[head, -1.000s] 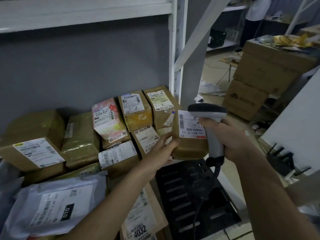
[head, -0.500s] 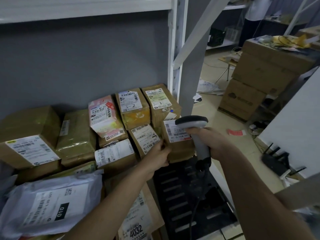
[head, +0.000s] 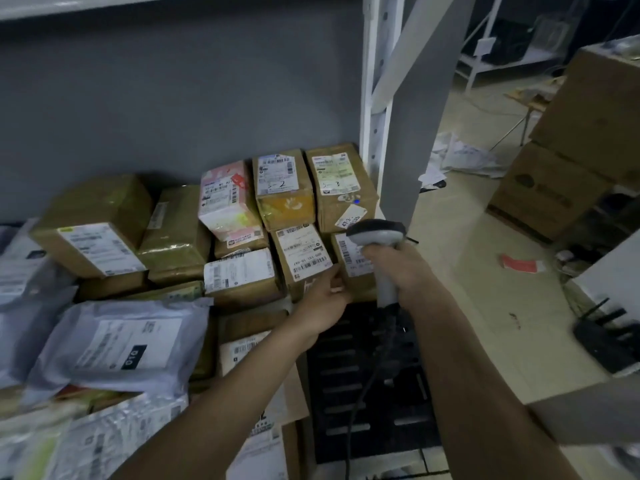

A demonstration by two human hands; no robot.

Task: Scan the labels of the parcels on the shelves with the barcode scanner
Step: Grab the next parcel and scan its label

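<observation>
Nearest, at lower left: grey plastic mailer bags [head: 114, 344], one with a white label marked "010". Beside these, lower centre: a flat cardboard parcel [head: 256, 344], partly hidden under the left forearm. To the right of it, a black slatted panel [head: 374, 375] with the scanner's dark cable across.

Further in: left hand [head: 325, 303] at the front lower corner of a small brown parcel [head: 356, 268], fingers curled against its edge, thumb near the label of the neighbouring box [head: 304, 258]. Cannot tell if really gripping or only touching. Right hand [head: 398, 268] closed around the handle of the grey barcode scanner [head: 377, 237], fingers together and clamped on it; scanner head just over the white label of that small parcel, at the right end of the shelf.

Behind: a row of taped boxes [head: 284, 192] with labels, marked "2" and "3", against the grey back wall. White shelf post [head: 374, 98] at right.

Farthest: big stacked cartons [head: 561, 168] on the floor, loose papers [head: 464, 157] near them.
</observation>
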